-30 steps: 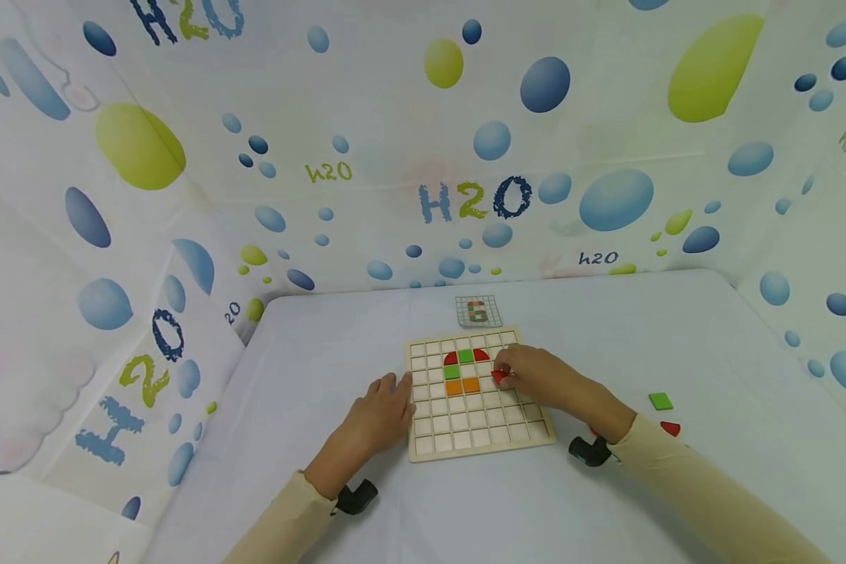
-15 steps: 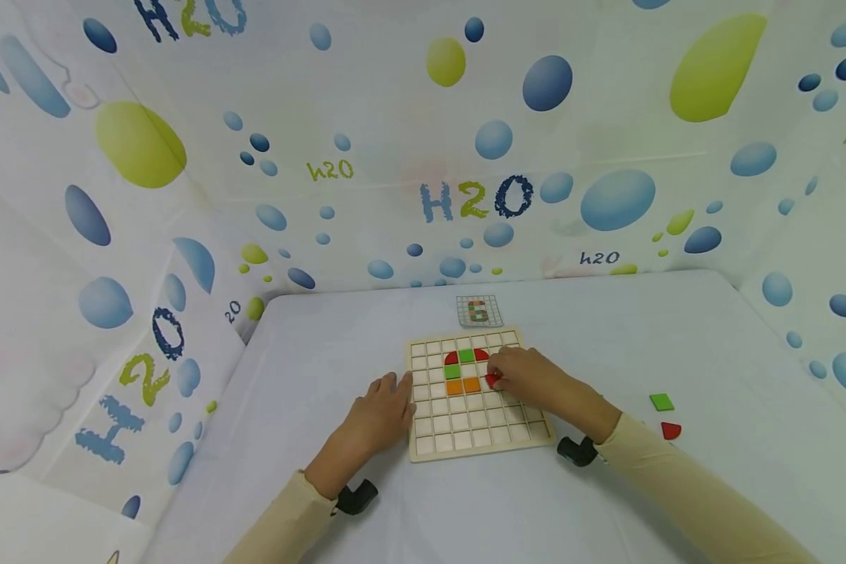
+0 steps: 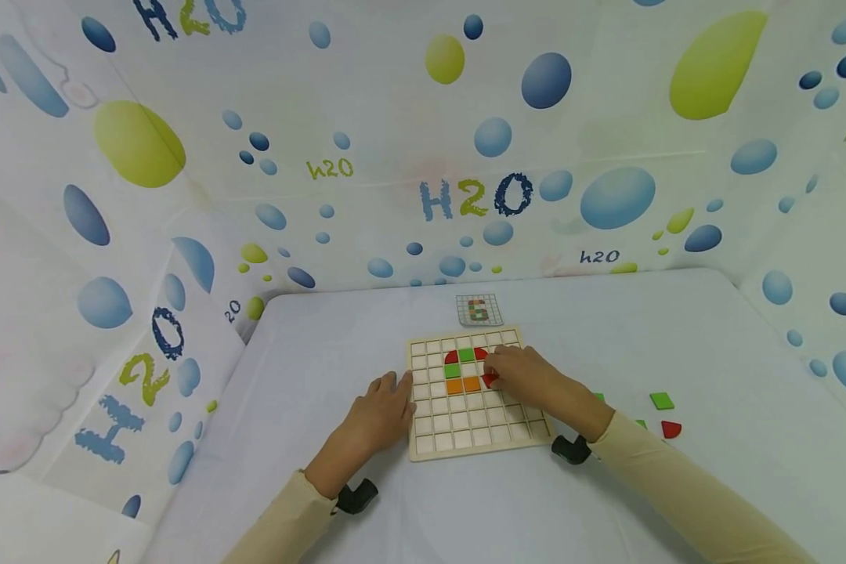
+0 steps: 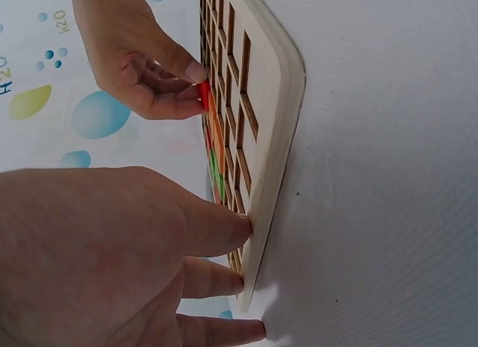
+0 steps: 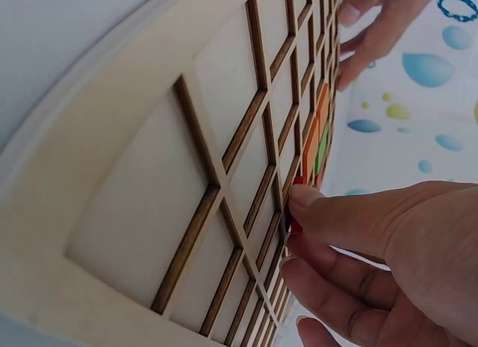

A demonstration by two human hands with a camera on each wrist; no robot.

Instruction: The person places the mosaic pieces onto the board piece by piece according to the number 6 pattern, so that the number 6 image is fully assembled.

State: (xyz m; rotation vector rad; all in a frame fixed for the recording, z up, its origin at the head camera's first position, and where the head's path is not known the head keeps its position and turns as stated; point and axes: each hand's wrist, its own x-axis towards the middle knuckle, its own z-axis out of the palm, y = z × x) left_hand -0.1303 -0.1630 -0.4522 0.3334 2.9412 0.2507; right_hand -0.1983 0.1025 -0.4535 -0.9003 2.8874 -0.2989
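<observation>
A wooden grid board [image 3: 451, 439] lies on the white table, with red, green and orange tiles set in some of its squares. My right hand [image 3: 529, 377] pinches a red tile with one rounded side [image 3: 489, 381] between thumb and fingers, at the square right of the orange tiles [image 3: 463, 385]. In the right wrist view that red tile [image 5: 297, 205] shows edge-on under the thumb. My left hand [image 3: 379, 413] rests with extended fingers on the board's left edge; in the left wrist view its thumb and a finger touch the wooden rim [image 4: 258, 235].
Behind the board lies a small pattern card [image 3: 479, 310] with a coloured figure on a grid. On the table to the right are a green square tile [image 3: 661, 401], a red rounded tile [image 3: 671, 429] and green pieces partly hidden by the right forearm.
My right hand has moved slightly left with the red tile, up to the square beside the orange tiles. Green pieces now show beside the forearm. The left hand has stayed put.
</observation>
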